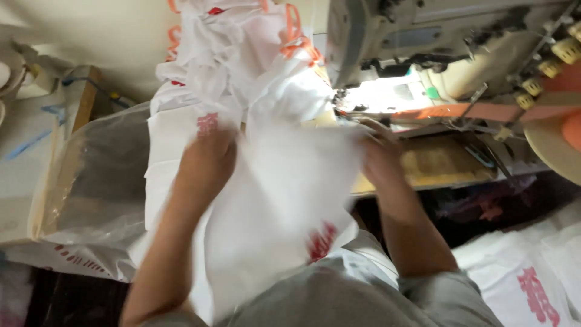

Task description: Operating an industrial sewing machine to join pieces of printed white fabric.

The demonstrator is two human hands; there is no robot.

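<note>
Nearest the camera is the person's grey shirt (339,297), and over it hangs the lower end of a white fabric piece (284,194) with red print. This white piece stretches from the lap up toward the sewing machine (423,36), its upper edge lying just in front of the lit needle area of the machine. The left hand (206,160) grips the fabric's left upper edge, well to the left of the machine; its fingers are curled closed into the cloth, though motion blur hides the fingertips. The right hand (376,158) is at the fabric's right upper corner, just below the machine's needle area; it appears to pinch the cloth, but blur makes it impossible to tell how far the fingers are closed. Left of the machine, a heap of white bags with orange handles (242,54) lies piled, touching the held piece. Further left of the machine stands a clear plastic bag (97,181). Below and right of the machine lie more white printed bags (532,272).
</note>
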